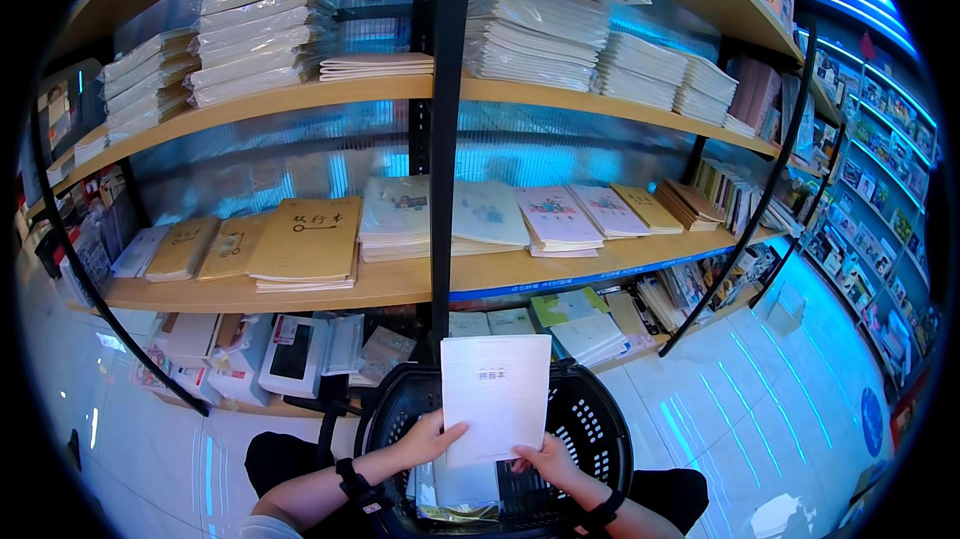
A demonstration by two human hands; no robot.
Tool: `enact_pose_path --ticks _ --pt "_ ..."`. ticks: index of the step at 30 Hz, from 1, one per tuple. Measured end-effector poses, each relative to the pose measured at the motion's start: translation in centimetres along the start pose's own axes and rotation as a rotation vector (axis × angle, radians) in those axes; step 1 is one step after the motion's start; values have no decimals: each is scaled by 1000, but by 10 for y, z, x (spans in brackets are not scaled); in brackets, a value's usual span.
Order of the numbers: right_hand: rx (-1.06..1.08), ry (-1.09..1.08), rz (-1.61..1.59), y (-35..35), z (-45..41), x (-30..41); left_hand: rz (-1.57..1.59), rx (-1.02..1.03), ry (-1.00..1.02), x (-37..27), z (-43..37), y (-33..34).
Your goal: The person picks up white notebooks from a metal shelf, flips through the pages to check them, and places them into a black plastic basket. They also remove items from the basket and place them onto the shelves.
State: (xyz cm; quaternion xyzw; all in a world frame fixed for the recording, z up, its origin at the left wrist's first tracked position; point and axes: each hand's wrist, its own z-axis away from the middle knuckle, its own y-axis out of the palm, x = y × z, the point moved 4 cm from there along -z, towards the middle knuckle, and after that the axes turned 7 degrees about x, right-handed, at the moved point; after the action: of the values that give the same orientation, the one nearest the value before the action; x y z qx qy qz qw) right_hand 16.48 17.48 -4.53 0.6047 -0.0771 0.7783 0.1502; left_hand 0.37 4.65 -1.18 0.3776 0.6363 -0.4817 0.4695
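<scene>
A white exercise book (496, 408) with printed writing on its cover is held up in front of me. My left hand (429, 437) grips its left edge, thumb on the cover. The lower right corner is pinched by my right hand (546, 459). Beneath the book stands a black plastic shopping basket (611, 426) with a perforated wall. Inside it, on the left, lie a pale booklet (469, 490) and a clear-wrapped packet (450, 513), partly hidden by the book and my left arm.
Ahead is a wooden shelf unit with a black metal post (448, 141). The middle shelf (390, 291) bears brown notebooks (306, 239) and pink-covered ones (559, 216). Tall paper stacks (536, 28) fill the upper shelf. Boxes (294, 355) sit low left; tiled floor (720, 396) extends right.
</scene>
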Motion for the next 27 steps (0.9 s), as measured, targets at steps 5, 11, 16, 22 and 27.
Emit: enact_pose_path --ticks 5,11,16,22,27 --pt "-69 -51 107 -11 -4 -16 113 -138 -5 -7 -3 -20" --pt "-164 -10 138 -14 -4 -18 -79 -128 -68 9 1 -27" --pt "-178 -9 128 -14 -5 -12 -90 -86 -28 6 2 -24" --pt "-179 -20 109 -16 -5 -17 -120 -124 -32 -13 2 -24" --pt "-180 -27 88 -17 -6 -19 -131 -155 -2 1 2 -23"
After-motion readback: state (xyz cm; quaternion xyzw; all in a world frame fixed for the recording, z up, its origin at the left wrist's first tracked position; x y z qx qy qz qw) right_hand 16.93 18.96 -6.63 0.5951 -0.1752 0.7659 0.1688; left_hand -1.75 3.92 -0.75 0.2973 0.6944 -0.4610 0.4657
